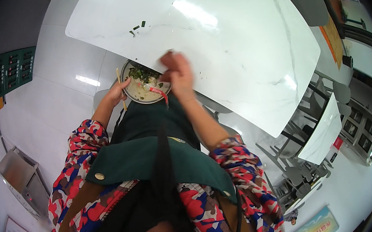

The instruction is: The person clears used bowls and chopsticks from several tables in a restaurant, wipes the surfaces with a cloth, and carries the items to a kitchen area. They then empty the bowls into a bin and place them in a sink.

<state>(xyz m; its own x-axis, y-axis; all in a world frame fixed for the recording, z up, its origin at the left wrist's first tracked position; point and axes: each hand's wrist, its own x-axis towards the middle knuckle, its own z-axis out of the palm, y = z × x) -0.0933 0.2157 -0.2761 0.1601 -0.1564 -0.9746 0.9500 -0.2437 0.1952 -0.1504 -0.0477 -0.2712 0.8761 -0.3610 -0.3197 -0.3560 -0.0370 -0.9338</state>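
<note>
My left hand (118,92) grips the left rim of a round bowl (144,102) and a pair of wooden chopsticks (124,104) beside it. The bowl is partly hidden by the edge of a white marble-patterned table (221,51). In it lie green leafy scraps (142,74), pale liquid and a red-and-white wrapper strip (159,92) that hangs over the rim. My right hand (178,70) is blurred, above the table edge at the bowl's right; its fingers are curled, and whether they hold anything cannot be told. Small green pieces (136,27) lie on the table.
Grey chairs (294,175) and another white table (323,131) stand at the right. A steel cabinet (363,131) is beyond them. At the lower left is a metal cart or cabinet (18,169). A dark green menu board (10,73) is at the left. A person (291,216) is far off at the lower right.
</note>
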